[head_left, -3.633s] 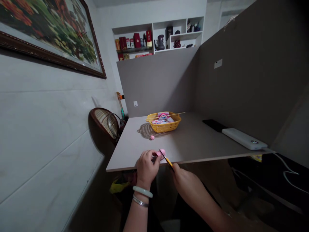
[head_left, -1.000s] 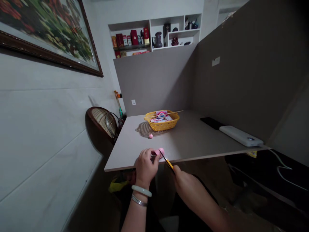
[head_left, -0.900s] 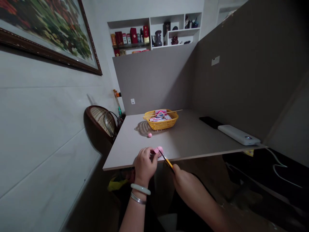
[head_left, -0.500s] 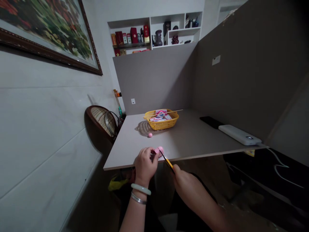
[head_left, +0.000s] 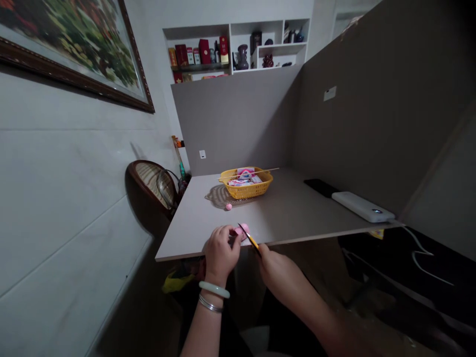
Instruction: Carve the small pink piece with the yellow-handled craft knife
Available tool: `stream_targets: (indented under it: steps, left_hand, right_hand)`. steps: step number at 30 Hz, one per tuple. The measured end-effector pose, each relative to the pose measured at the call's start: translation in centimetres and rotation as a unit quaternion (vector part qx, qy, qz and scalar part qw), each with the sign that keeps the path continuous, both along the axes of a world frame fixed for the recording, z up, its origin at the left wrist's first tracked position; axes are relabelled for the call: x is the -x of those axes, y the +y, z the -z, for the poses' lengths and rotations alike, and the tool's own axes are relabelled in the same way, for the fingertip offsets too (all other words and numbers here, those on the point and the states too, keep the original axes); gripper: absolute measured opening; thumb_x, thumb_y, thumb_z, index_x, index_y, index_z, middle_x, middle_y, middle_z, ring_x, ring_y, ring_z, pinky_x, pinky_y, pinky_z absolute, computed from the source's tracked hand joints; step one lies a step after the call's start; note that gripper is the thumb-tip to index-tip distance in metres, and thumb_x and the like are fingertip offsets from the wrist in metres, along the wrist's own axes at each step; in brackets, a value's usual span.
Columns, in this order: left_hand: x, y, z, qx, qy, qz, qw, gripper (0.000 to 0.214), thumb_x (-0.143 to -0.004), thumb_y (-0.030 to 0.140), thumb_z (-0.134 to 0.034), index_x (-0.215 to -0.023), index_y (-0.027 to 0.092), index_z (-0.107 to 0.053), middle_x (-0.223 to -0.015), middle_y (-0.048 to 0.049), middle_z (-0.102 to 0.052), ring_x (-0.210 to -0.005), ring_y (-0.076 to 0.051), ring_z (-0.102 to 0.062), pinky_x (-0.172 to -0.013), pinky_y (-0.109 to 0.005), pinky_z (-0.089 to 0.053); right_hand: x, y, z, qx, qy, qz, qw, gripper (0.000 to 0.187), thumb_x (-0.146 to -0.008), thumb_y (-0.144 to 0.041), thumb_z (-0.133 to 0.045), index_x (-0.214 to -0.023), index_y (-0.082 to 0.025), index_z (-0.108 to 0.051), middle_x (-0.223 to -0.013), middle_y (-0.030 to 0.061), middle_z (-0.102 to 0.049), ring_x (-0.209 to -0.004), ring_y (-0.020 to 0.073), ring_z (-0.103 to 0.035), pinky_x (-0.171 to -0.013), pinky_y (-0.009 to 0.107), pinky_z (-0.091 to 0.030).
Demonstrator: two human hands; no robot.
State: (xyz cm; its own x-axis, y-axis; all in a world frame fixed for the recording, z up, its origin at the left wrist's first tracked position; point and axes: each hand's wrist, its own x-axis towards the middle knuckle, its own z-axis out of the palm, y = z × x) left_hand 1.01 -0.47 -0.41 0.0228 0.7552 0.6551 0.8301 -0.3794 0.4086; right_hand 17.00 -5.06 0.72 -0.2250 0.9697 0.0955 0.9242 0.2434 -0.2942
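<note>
At the table's near edge, my left hand (head_left: 223,250) has its thumb and fingers pinched on a soft-looking pink lump (head_left: 245,229), perhaps clay. A pale bangle and a silver one circle that wrist. My right hand (head_left: 271,265) is closed around the yellow handle of a slim knife (head_left: 252,240), its narrow dark blade slanting up and left across the lump. Whether the blade cuts in or only rests against it, I cannot tell. Beyond the hands, a small pink ball (head_left: 228,207) lies by itself on the table.
A yellow plastic basket (head_left: 253,191) holds printed packets, with a thin stick (head_left: 266,171) across its rim. To the right lie a dark flat object (head_left: 319,187) and a white power bank (head_left: 362,207) with a cable. Grey panels (head_left: 238,124) wall the table's back and right.
The knife and right hand have shifted slightly left, and the blade now reaches farther over the pink lump. My left hand keeps its pinch. The whole view has shifted slightly.
</note>
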Motion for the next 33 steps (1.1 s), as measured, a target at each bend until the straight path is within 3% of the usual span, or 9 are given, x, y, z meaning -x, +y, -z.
stream_targets:
  steps: [3, 9, 16, 21, 28, 33]
  left_hand:
    - [0.0, 0.1, 0.1, -0.003, 0.001, -0.010, 1.000, 0.017, -0.088, 0.038, -0.054, -0.090, 0.021, -0.057, -0.086, -0.0029, -0.063, -0.079, -0.017, -0.058, -0.069, -0.028, -0.043]
    - [0.0, -0.2, -0.2, -0.004, -0.001, 0.010, 1.000, 0.013, -0.088, 0.034, -0.053, -0.088, 0.021, -0.058, -0.086, -0.0026, -0.063, -0.081, -0.017, -0.057, -0.070, -0.027, -0.044]
    - [0.0, -0.1, -0.2, 0.000, -0.008, -0.010, 1.000, 0.014, -0.087, 0.035, -0.055, -0.088, 0.022, -0.058, -0.085, -0.0025, -0.063, -0.079, -0.018, -0.058, -0.068, -0.028, -0.044]
    - [0.1, -0.1, -0.1, 0.000, -0.003, 0.004, 1.000, 0.011, -0.088, 0.032, -0.053, -0.087, 0.022, -0.057, -0.085, -0.0024, -0.063, -0.079, -0.017, -0.057, -0.068, -0.027, -0.044]
    - [0.1, 0.2, 0.1, -0.010, -0.004, -0.007, 1.000, 0.015, -0.088, 0.036, -0.053, -0.087, 0.022, -0.058, -0.083, -0.0029, -0.063, -0.077, -0.018, -0.058, -0.066, -0.028, -0.044]
    - [0.2, 0.1, 0.1, -0.004, -0.003, 0.002, 1.000, 0.014, -0.088, 0.034, -0.052, -0.089, 0.022, -0.058, -0.086, -0.0034, -0.062, -0.080, -0.018, -0.059, -0.069, -0.028, -0.044]
  right_hand:
    - [0.4, 0.5, -0.2, -0.008, 0.003, -0.002, 1.000, 0.017, -0.097, -0.022, -0.033, -0.094, -0.018, -0.050, -0.082, 0.0086, -0.070, -0.073, 0.0192, -0.068, -0.051, 0.025, -0.022]
    - [-0.6, -0.9, 1.1, 0.001, 0.027, 0.000, 1.000, 0.020, -0.097, -0.019, -0.031, -0.089, -0.019, -0.049, -0.078, 0.0065, -0.069, -0.071, 0.0187, -0.068, -0.052, 0.025, -0.024]
    - [0.4, 0.4, -0.3, -0.011, -0.002, -0.001, 1.000, 0.018, -0.097, -0.023, -0.032, -0.093, -0.018, -0.049, -0.081, 0.0083, -0.070, -0.073, 0.0205, -0.069, -0.051, 0.025, -0.024]
    - [-0.3, -1.0, 0.6, 0.013, 0.036, 0.000, 0.999, 0.022, -0.096, -0.016, -0.030, -0.089, -0.018, -0.050, -0.080, 0.0078, -0.070, -0.071, 0.0184, -0.068, -0.052, 0.025, -0.026]
    - [0.7, 0.6, 0.0, -0.017, 0.012, 0.005, 1.000, 0.019, -0.096, -0.021, -0.033, -0.095, -0.018, -0.052, -0.082, 0.0081, -0.071, -0.071, 0.0196, -0.068, -0.049, 0.025, -0.023]
    - [-0.2, -1.2, 0.6, -0.002, 0.048, -0.001, 0.999, 0.021, -0.096, -0.017, -0.032, -0.087, -0.019, -0.051, -0.078, 0.0066, -0.070, -0.070, 0.0181, -0.069, -0.050, 0.025, -0.024]
